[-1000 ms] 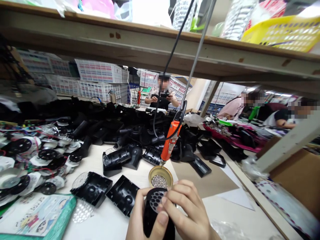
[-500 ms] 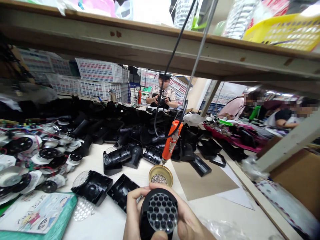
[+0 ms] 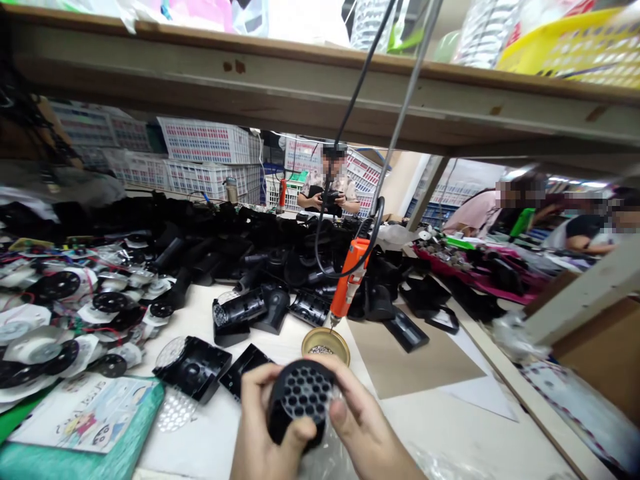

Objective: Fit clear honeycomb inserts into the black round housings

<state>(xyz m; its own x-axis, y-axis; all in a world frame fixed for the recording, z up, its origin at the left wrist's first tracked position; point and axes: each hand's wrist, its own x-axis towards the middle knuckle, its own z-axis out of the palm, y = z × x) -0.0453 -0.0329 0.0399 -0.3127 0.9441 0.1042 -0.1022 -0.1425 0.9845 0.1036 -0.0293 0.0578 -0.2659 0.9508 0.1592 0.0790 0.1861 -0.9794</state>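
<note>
Between my two hands is a black plastic housing (image 3: 280, 417) with a round honeycomb grille (image 3: 306, 393) facing me. My left hand (image 3: 263, 427) is wrapped round its left side, thumb near the lower edge of the grille. On the right side, my right hand (image 3: 363, 420) grips it, thumb by the grille's edge. Just beyond my hands stands a brass-coloured bowl (image 3: 344, 348) of small screws. An orange electric screwdriver (image 3: 350, 277) hangs on a cable, its tip over the bowl. Open black housing halves (image 3: 193, 367) lie to the left.
Motors with wires (image 3: 65, 320) are heaped at the left, behind a green-wrapped pad (image 3: 135, 427). Black plastic parts (image 3: 240, 247) cover the back of the table. Cardboard (image 3: 415, 360) lies to the right. A wooden shelf (image 3: 250, 80) spans overhead. Co-workers sit across and at the right.
My hands have raised the black housing slightly and moved it left, tilting it. Both thumbs have shifted on the grille side. The view has turned slightly.
</note>
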